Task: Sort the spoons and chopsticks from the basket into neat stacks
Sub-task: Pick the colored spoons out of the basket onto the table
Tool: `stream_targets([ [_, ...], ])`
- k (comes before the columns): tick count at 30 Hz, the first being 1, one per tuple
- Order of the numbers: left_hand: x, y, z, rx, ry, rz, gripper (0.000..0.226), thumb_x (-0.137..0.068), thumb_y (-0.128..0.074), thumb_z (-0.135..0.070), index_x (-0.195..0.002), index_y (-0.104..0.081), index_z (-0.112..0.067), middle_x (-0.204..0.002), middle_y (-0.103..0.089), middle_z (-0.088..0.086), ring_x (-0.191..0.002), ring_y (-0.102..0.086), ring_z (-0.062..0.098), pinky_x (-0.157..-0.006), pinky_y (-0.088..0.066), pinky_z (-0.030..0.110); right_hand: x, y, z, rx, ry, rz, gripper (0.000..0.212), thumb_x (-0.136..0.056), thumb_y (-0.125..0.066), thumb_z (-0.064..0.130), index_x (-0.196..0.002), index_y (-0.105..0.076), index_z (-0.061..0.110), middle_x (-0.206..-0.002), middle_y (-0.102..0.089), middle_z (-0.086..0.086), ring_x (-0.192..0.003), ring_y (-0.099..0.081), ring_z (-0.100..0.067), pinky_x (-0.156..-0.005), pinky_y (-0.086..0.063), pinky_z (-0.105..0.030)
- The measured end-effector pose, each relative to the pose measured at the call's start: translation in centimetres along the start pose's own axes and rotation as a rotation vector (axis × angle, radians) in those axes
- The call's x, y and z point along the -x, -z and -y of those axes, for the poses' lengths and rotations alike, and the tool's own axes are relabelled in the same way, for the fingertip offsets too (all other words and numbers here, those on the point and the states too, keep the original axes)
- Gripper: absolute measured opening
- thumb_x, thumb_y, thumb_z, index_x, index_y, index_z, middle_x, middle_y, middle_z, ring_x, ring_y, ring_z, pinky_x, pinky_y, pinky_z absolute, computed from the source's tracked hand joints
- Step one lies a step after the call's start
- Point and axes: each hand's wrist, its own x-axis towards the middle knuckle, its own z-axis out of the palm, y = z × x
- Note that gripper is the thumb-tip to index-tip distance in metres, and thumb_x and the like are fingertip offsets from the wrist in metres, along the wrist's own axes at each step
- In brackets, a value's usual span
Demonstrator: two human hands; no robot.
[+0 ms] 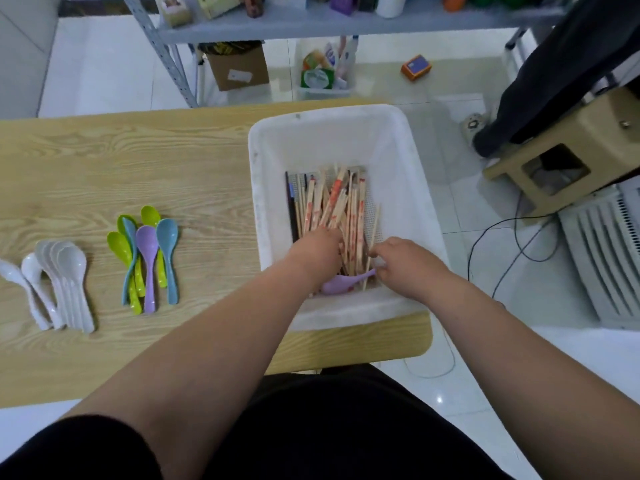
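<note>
While both my arms reach into the white basket (270, 202) at centre-right of the frame, my left grip (317, 251) is buried among the chopsticks (332, 202). Its fingers are hidden, so I cannot tell whether it holds any. My right grip (405, 261) sits just beside it, fingers curled near the handle of a purple spoon (334, 285) at the basket's near end; whether it pinches anything I cannot tell.

The chopsticks are pale wood, many marked red, with a few dark ones at the left, heaped lengthwise. At left-centre lie the coloured spoons (149, 251), green, blue and purple, loosely fanned. Farther left the white spoons (65, 282) lie nested.

The tabletop (138, 161) is light wood grain. Beyond it are glossy white floor tiles (104, 74), and a grey metal shelf (311, 27) runs along the top. Under the shelf, a cardboard box (239, 69) bears a label too blurred to read.
</note>
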Motion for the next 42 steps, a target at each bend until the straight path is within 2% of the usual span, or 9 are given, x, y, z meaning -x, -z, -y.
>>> stream_targets([
  [6,-2.3,0.4,-1.6,0.051,0.127,-0.002,0.023,-0.095,-0.053,-0.014,-0.116,-0.059,-0.009,-0.111,-0.063,0.010,-0.092,-0.062,0.027,-0.071,-0.051,0.034,-0.6,-0.4,-0.4,0.086,0.079,0.074,0.021,-0.092,-0.051,0.014,-0.108,-0.065,0.015,-0.102,-0.059,-0.009,-0.093,-0.061,-0.030,-0.073,-0.049,-0.036],
  [12,-0.8,-0.1,-3.9,-0.264,0.065,0.322,0.017,-0.076,-0.067,-0.023,-0.064,-0.073,-0.012,-0.066,-0.067,0.002,-0.060,-0.064,0.020,-0.055,-0.054,0.027,-0.2,-0.6,-0.9,0.074,0.095,0.022,0.019,-0.090,-0.051,0.001,-0.105,-0.059,0.010,-0.108,-0.054,-0.013,-0.096,-0.057,-0.032,-0.073,-0.044,-0.038],
  [15,0.2,-0.8,-3.8,-0.300,0.013,0.336,0.013,-0.087,-0.067,-0.031,-0.083,-0.066,-0.019,-0.074,-0.059,-0.002,-0.070,-0.058,0.020,-0.058,-0.043,0.029,-0.7,-0.6,-0.5,-0.025,0.015,0.009,0.021,-0.091,-0.054,0.005,-0.111,-0.056,0.010,-0.111,-0.051,-0.013,-0.097,-0.057,-0.032,-0.075,-0.047,-0.038],
  [19,1.3,0.2,-3.1,-0.266,-0.015,0.340,0.005,-0.090,-0.063,-0.024,-0.091,-0.063,-0.019,-0.086,-0.063,0.001,-0.086,-0.062,0.025,-0.073,-0.053,0.035,-2.2,0.7,0.5,-0.306,-0.137,-0.059,0.027,-0.098,-0.046,0.017,-0.124,-0.052,0.011,-0.121,-0.051,-0.012,-0.095,-0.057,-0.030,-0.077,-0.050,-0.038],
  [22,2.7,2.0,-2.0,-0.252,-0.011,0.266,0.009,-0.089,-0.061,-0.019,-0.097,-0.066,-0.019,-0.089,-0.065,-0.001,-0.085,-0.062,0.023,-0.075,-0.055,0.036,-3.2,2.2,1.1,-0.410,-0.185,-0.096,0.036,-0.102,-0.042,0.026,-0.133,-0.051,0.012,-0.124,-0.053,-0.011,-0.093,-0.060,-0.026,-0.073,-0.048,-0.035],
  [29,7.1,5.0,1.4,0.005,0.100,-0.125,0.012,-0.089,-0.071,-0.023,-0.099,-0.070,-0.030,-0.096,-0.045,-0.003,-0.092,-0.050,0.021,-0.077,-0.043,0.031,-4.4,3.9,1.0,-0.770,-0.334,-0.144,0.033,-0.105,-0.035,0.032,-0.111,-0.060,0.012,-0.088,-0.063,-0.005,-0.071,-0.055,-0.018,-0.063,-0.041,-0.032],
  [31,8.1,5.2,2.4,0.093,0.144,-0.177,0.015,-0.090,-0.066,-0.018,-0.091,-0.068,-0.033,-0.084,-0.046,-0.012,-0.086,-0.056,0.018,-0.069,-0.038,0.028,-4.7,3.2,1.0,-0.746,-0.341,-0.116,0.039,-0.102,-0.044,0.038,-0.126,-0.057,0.010,-0.100,-0.065,-0.004,-0.079,-0.057,-0.019,-0.067,-0.044,-0.032],
  [34,9.5,5.3,3.4,0.216,0.248,-0.246,0.028,-0.089,-0.055,-0.013,-0.087,-0.069,-0.037,-0.076,-0.054,-0.015,-0.074,-0.052,0.009,-0.060,-0.037,0.024,-5.8,1.5,1.1,-0.637,-0.383,-0.052,0.075,-0.093,-0.059,0.048,-0.151,-0.033,0.009,-0.140,-0.052,-0.012,-0.115,-0.059,-0.029,-0.092,-0.053,-0.038],
  [42,11.1,4.8,3.7,0.658,0.388,-0.428,0.011,-0.091,-0.058,-0.023,-0.081,-0.059,-0.022,-0.073,-0.064,-0.014,-0.057,-0.067,0.004,-0.063,-0.051,0.030,-7.6,-0.5,3.6,-0.479,-0.374,-0.086,0.100,-0.084,-0.076,0.046,-0.156,-0.015,0.014,-0.148,-0.035,-0.017,-0.132,-0.045,-0.036,-0.103,-0.045,-0.044],
])
